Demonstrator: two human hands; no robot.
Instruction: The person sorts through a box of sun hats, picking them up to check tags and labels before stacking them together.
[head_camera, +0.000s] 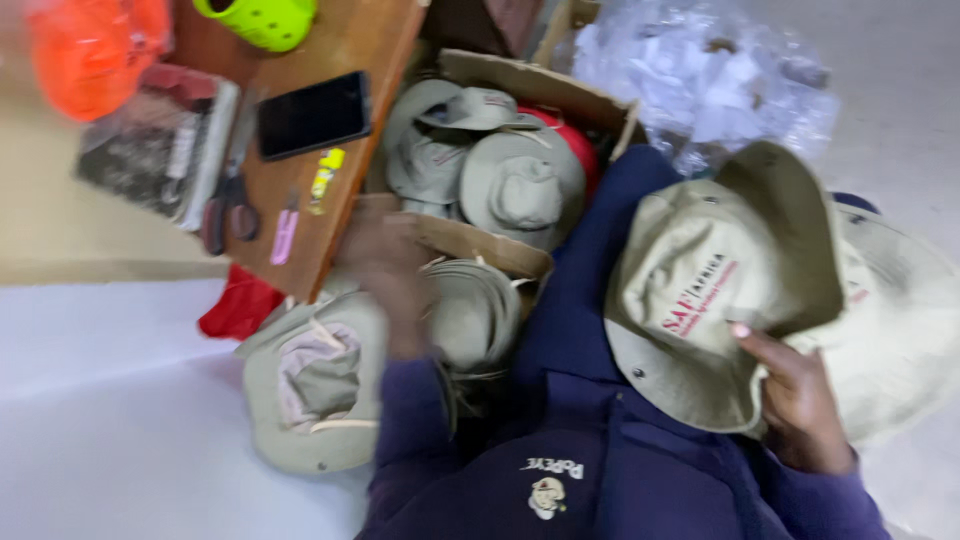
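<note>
Sitting on pale floor (110, 400); wooden surface (350, 60) carries a phone (313, 114) and scissors (228, 205). Right hand (795, 395) pinches a khaki hat (710, 290) over the lap. Left hand (395, 285) blurred at the cardboard box (480, 245) of hats, grip unreadable.

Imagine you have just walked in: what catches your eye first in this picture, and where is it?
First, the khaki hat with red print, held at the right by the right hand over the person's lap. Next, the cardboard box at top centre, stuffed with more hats. The blurred left hand reaches towards it, beside a wooden board bearing a black phone.
</note>
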